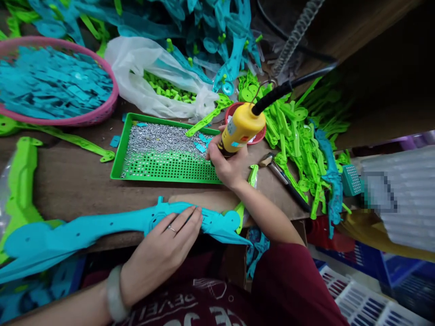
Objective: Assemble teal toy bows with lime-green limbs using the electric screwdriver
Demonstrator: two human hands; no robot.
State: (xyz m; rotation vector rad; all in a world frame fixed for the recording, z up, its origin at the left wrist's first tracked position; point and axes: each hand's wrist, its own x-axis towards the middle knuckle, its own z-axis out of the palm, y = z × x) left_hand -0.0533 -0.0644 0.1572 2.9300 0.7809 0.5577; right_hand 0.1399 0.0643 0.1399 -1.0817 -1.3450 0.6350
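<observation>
My left hand (175,237) lies flat with fingers stretched over a long blue plastic part (125,220) at the table's front edge. Green plastic pieces (23,181) show at both ends of that part. Wrapped around a yellow electric screwdriver (243,127), my right hand (229,163) hovers at the right end of a green perforated tray (166,167). Small metal screws (159,138) fill the tray's far half, with a few little blue pieces among them. The screwdriver's tip is hidden behind my hand and cannot be made out.
A pink basket (113,86) of blue pieces stands at the left. Behind the tray lies a white plastic bag (125,59) with green pegs. Green parts (292,136) pile up at the right, near a hammer (283,176). The screwdriver's black cable (295,83) runs up right.
</observation>
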